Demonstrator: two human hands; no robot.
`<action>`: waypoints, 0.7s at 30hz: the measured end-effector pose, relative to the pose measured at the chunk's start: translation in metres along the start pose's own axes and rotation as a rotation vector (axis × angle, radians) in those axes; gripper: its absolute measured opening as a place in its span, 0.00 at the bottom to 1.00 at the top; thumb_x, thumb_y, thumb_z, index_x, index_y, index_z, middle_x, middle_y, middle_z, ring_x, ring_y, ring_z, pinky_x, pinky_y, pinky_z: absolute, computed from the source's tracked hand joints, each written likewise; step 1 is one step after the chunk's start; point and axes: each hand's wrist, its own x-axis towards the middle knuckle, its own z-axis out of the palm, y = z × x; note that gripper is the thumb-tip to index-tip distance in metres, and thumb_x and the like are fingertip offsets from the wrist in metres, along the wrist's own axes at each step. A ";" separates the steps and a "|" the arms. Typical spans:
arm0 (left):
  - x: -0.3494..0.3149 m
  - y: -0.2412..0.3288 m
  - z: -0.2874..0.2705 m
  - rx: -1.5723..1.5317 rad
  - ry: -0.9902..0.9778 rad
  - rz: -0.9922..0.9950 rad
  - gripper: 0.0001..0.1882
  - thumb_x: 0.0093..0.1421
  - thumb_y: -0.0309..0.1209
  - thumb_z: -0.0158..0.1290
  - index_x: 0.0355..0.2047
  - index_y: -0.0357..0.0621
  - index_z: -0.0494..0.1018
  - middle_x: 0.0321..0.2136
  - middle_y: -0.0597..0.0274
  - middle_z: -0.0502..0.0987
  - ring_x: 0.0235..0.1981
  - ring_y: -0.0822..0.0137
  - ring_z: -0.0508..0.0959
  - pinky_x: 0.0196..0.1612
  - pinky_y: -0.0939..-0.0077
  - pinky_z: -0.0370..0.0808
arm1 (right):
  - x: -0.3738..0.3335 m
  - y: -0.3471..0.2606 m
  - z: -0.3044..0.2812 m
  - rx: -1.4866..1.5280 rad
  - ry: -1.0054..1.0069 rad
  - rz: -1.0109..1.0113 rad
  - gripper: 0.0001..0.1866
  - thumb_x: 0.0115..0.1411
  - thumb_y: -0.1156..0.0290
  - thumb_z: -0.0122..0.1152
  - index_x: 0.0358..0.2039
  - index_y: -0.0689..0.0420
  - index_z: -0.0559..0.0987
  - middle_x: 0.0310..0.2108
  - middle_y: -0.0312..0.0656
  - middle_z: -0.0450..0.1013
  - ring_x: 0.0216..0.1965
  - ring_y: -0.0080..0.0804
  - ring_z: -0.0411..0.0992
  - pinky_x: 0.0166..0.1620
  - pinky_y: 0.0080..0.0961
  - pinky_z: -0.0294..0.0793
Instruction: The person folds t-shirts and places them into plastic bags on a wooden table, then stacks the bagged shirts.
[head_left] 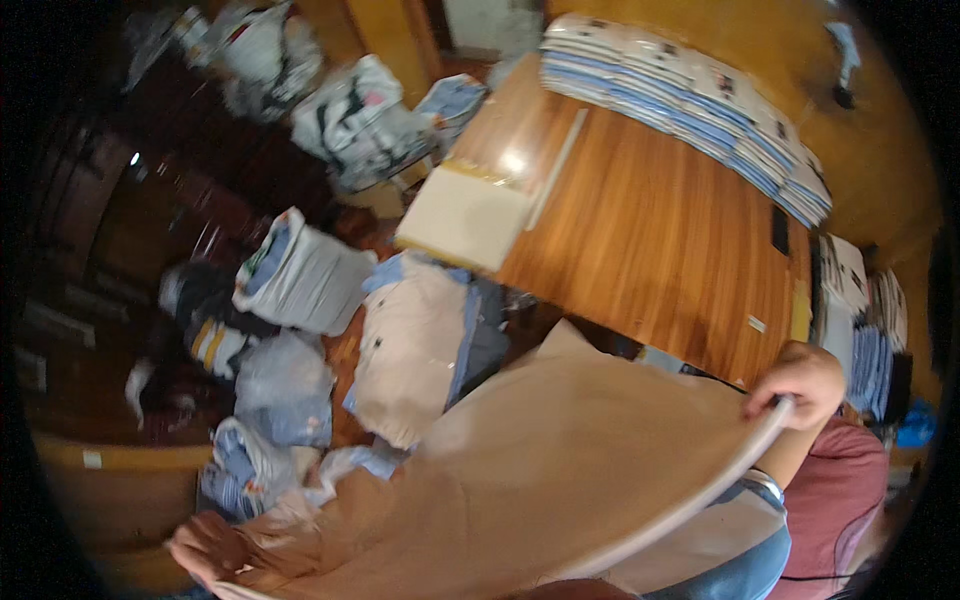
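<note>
A wide piece of beige cloth (pixel 560 440) hangs stretched between my two hands, low in front of me. My right hand (pixel 805 385) is closed on one end of its pale, thick edge, beside the near right corner of the table. At the lower left, my left hand (pixel 210 550) grips the other end, where the fabric bunches into folds. The cloth's far corner points up toward the table's near edge. Whether it is a garment or a plain sheet, I cannot tell.
On the wooden table (pixel 650 230) are stacks of folded, bagged clothes (pixel 690 85), a dark phone (pixel 780 230) and a cream board (pixel 468 215). A beige and blue clothes pile (pixel 410 350) and stuffed plastic bags (pixel 305 270) lie left. Further stacked clothes (pixel 870 365) stand right.
</note>
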 end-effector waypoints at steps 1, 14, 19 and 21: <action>0.048 0.047 -0.019 0.098 -0.077 0.029 0.17 0.53 0.29 0.57 0.43 0.35 0.76 0.39 0.44 0.79 0.42 0.50 0.79 0.47 0.58 0.75 | -0.031 0.014 -0.011 0.007 0.023 -0.164 0.10 0.65 0.65 0.68 0.38 0.59 0.84 0.28 0.42 0.82 0.24 0.35 0.82 0.24 0.28 0.78; 0.460 0.405 -0.108 0.519 1.357 0.745 0.17 0.57 0.26 0.60 0.48 0.44 0.81 0.37 0.46 0.84 0.42 0.48 0.84 0.44 0.62 0.80 | -0.216 0.114 -0.202 -1.129 1.727 0.291 0.13 0.67 0.84 0.55 0.50 0.64 0.81 0.45 0.40 0.78 0.47 0.26 0.75 0.54 0.19 0.71; 0.505 0.361 -0.019 0.532 1.118 0.793 0.23 0.49 0.20 0.62 0.47 0.50 0.82 0.38 0.50 0.82 0.41 0.44 0.82 0.43 0.57 0.80 | -0.251 0.191 -0.131 -0.855 1.628 0.450 0.10 0.67 0.84 0.57 0.48 0.65 0.81 0.48 0.40 0.74 0.53 0.29 0.71 0.56 0.23 0.71; 0.514 0.334 0.031 0.514 0.961 0.753 0.26 0.46 0.18 0.63 0.47 0.53 0.81 0.38 0.54 0.78 0.41 0.48 0.81 0.43 0.57 0.80 | -0.239 0.225 -0.077 -0.504 1.674 0.464 0.12 0.67 0.84 0.59 0.49 0.63 0.82 0.49 0.40 0.72 0.54 0.32 0.70 0.57 0.26 0.72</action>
